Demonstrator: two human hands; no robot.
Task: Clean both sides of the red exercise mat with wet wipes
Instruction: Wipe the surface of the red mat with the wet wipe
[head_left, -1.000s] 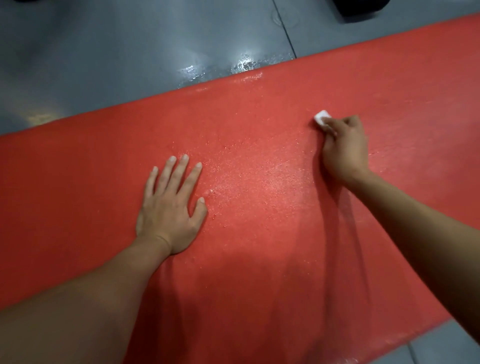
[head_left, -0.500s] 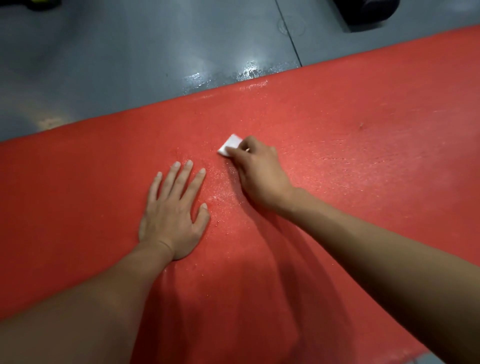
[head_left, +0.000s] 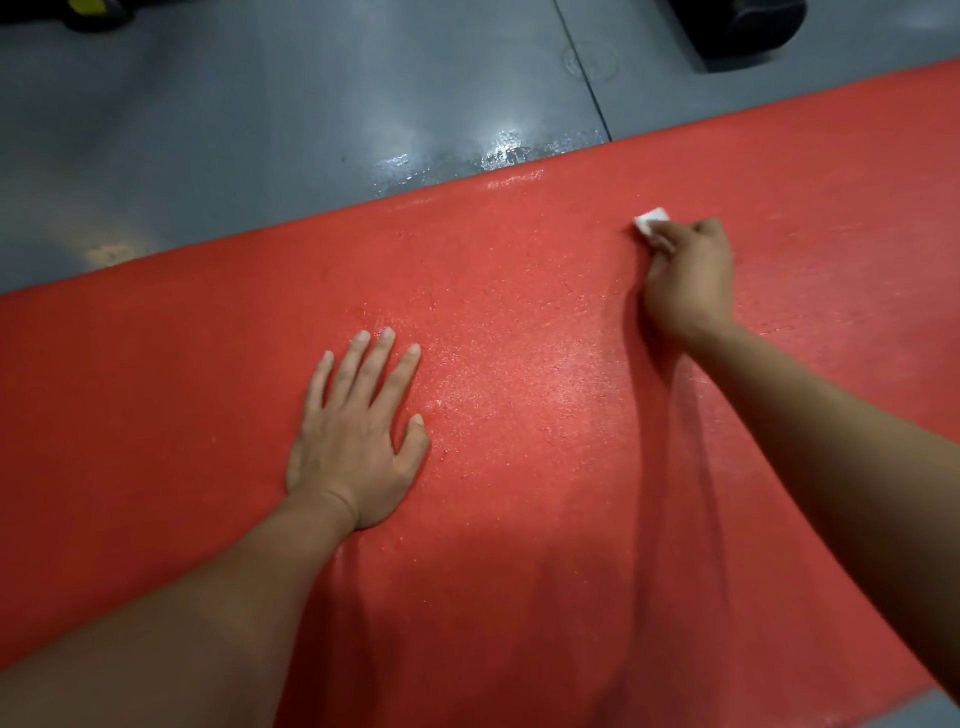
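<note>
While the left hand (head_left: 358, 441) lies flat on the mat (head_left: 519, 519), palm down with its fingers (head_left: 374, 364) straight and slightly spread, the right hand (head_left: 691, 275) reaches out to the far right part of the mat with its fingers curled round a small white wipe (head_left: 650, 221). Only a folded corner of the wipe shows past the knuckles, pressed against the mat near its far edge; the rest is hidden under the hand. The red mat runs slantwise across the whole view, from the lower left to the upper right, and lies on a grey floor (head_left: 260, 130). Between the two hands the mat's pebbled face glistens with fine wet specks, brightest just right of the left hand's thumb. A wet sheen also shows on the floor just beyond the mat's far edge. Both forearms are bare and throw dark shadows on the near half of the mat. A seam (head_left: 582, 67) in the floor runs away from the mat's far edge. At the top right stands a dark object (head_left: 743, 26), and at the top left edge a black and yellow thing (head_left: 88, 13); neither is clear enough to name.
</note>
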